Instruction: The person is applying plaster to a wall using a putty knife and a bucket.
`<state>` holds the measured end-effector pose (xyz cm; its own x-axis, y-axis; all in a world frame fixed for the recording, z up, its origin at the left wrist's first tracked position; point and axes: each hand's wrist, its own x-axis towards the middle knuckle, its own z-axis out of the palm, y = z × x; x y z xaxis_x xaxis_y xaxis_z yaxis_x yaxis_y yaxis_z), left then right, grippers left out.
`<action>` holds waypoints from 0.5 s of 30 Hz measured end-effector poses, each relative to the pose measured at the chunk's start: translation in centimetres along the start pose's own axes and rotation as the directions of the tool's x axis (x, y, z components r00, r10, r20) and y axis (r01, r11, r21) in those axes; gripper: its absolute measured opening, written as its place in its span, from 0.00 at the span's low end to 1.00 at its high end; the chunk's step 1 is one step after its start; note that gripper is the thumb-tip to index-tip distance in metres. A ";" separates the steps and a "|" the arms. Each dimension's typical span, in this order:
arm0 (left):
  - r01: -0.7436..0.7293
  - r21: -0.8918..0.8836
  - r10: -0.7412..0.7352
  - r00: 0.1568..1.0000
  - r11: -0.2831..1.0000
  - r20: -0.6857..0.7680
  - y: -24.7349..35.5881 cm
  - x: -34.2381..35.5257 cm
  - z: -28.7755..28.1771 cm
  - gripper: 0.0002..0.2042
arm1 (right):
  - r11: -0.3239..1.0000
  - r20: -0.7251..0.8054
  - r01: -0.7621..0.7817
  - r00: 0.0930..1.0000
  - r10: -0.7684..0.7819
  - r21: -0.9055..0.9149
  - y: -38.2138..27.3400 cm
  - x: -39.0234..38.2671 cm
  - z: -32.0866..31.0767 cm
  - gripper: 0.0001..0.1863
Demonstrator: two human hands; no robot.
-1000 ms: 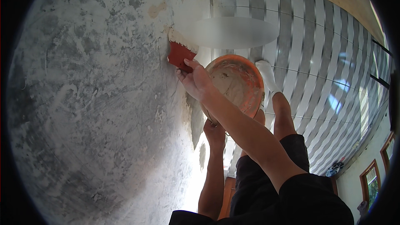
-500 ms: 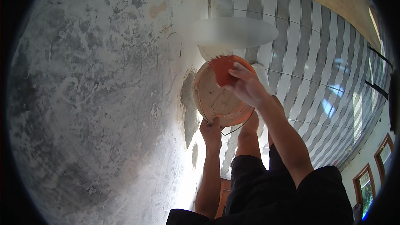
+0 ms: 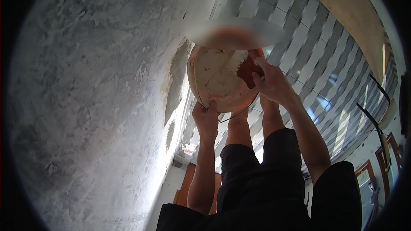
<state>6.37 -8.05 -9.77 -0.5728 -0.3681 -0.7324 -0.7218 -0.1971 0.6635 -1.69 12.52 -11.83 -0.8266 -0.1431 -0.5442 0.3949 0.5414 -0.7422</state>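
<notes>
My left hand [image 3: 205, 117] grips the near left rim of an orange bucket [image 3: 239, 105], thumb over the edge. Inside lies a lumpy, whitish paste [image 3: 218, 70]. A red scraper [image 3: 247, 72] with a jagged-looking edge is pinched in my right hand [image 3: 272, 82]. Its blade reaches into the bucket's right side, against the paste, and some pale paste sits by its far corner. The bucket's thin wire handle [image 3: 229, 119] hangs down on the near side. A blurred oval patch covers the far rim.
On the left rises a grey, patchy wall [image 3: 98, 81] with a rough, bare strip [image 3: 174, 83] near its base. Below is a floor of grey and white striped tiles [image 3: 299, 38]. A tan board [image 3: 349, 13] lies at the far right. Framed openings [image 3: 368, 188] show at lower right.
The scraper has gone from above the bucket's far rim down into its right side. The bucket has shifted slightly left and away, and more paste shows. My view has turned a little.
</notes>
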 end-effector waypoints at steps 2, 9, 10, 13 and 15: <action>-0.013 -0.002 0.013 0.999 1.000 -0.036 -0.6 -0.4 0.0 0.10 | 0.996 0.092 0.032 0.995 -0.025 -0.078 -0.4 0.3 1.2 0.16; 0.022 -0.022 -0.024 0.995 1.000 -0.101 -1.7 -2.0 -0.5 0.11 | 0.958 0.279 0.104 0.960 -0.026 -0.268 -0.2 0.4 5.0 0.26; 0.010 -0.053 -0.016 0.994 0.999 -0.106 -1.6 -2.3 -0.4 0.11 | 0.957 0.286 0.107 0.958 -0.026 -0.270 -0.2 0.2 5.2 0.26; 0.004 -0.052 -0.011 0.992 0.999 -0.122 -1.9 -2.7 -0.6 0.10 | 0.911 0.343 0.231 0.933 -0.108 -0.340 -0.5 -0.3 5.6 0.30; 0.009 -0.017 -0.011 0.991 1.000 -0.134 -2.1 -2.9 -0.8 0.10 | 0.873 0.365 0.254 0.926 -0.095 -0.416 -0.8 -0.3 6.0 0.32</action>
<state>9.80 -7.31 -8.91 -0.5078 -0.4841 -0.7126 -0.7198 -0.2161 0.6597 0.66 7.15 -13.38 -0.6567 -0.4868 -0.5759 -0.0321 0.7811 -0.6236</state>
